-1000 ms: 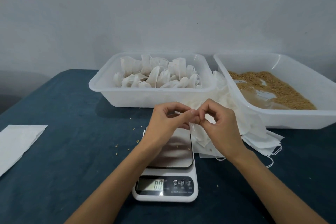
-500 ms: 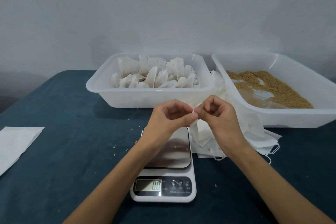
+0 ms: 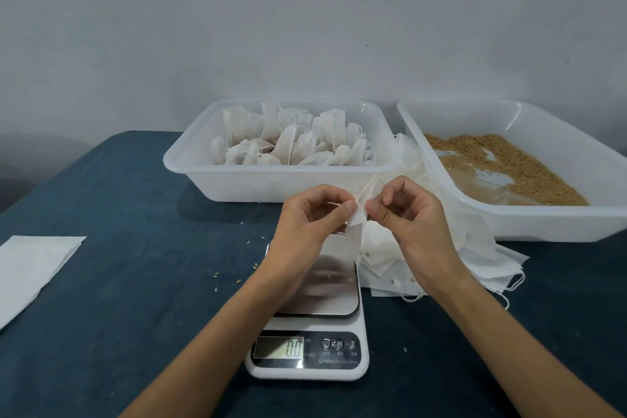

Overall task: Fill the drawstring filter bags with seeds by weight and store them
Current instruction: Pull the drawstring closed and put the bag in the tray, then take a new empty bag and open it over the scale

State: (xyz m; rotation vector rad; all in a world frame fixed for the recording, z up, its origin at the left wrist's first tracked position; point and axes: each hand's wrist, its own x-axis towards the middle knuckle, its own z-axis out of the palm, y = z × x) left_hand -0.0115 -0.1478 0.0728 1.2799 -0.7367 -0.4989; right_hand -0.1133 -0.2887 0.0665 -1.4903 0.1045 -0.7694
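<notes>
Two hands work open an empty filter bag above the scale

The left hand (image 3: 307, 217) and right hand (image 3: 412, 217) each pinch the top edge of one white filter bag (image 3: 356, 231) between thumb and fingers, held in the air over the far edge of the scale (image 3: 310, 326), whose display appears to read zero. The bag hangs with its long axis downward from the fingers, its mouth between the two hands. The tray of seeds (image 3: 515, 166) lies toward the desk's far right corner, nearer the right hand; the tray of filled bags (image 3: 281, 176) sits behind the left. Spare bags (image 3: 475, 258) are heaped just right of the scale.
</notes>
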